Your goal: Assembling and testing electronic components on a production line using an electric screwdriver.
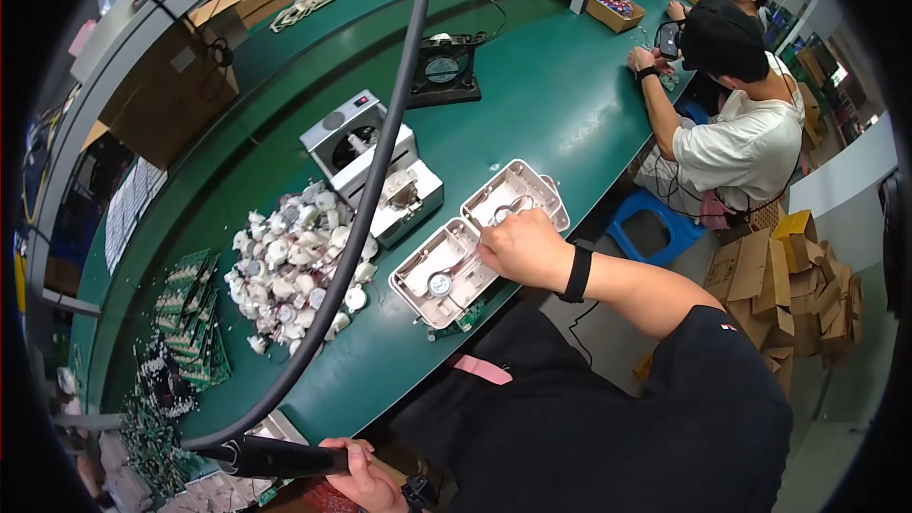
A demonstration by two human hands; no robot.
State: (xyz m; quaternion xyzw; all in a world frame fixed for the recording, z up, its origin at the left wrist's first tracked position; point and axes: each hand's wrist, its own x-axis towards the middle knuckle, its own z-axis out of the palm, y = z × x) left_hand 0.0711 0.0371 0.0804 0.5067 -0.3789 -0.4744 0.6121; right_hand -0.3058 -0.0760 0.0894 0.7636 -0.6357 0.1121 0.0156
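My right hand (532,247), a black band on its wrist, is closed over the inner edges of two white plastic casing halves (407,277). What its fingers pinch is hidden. The halves lie open side by side on the green bench, with a round speaker-like disc (439,284) and thin wires in the nearer one. A small green circuit board (466,318) sits partly beneath that half. At the lower edge, my left hand (366,481) wraps round the end of a black cylindrical handle (285,460), from which a thick dark hose (366,218) curves upward across the view.
Left of the casing stand a grey-white machine (380,166) and a heap of small white parts (294,266). Stacked circuit boards (190,313) lie farther left. A black square fan (442,68) stands behind. A co-worker (731,123) sits at right near a blue stool (655,228) and flattened cardboard (760,280).
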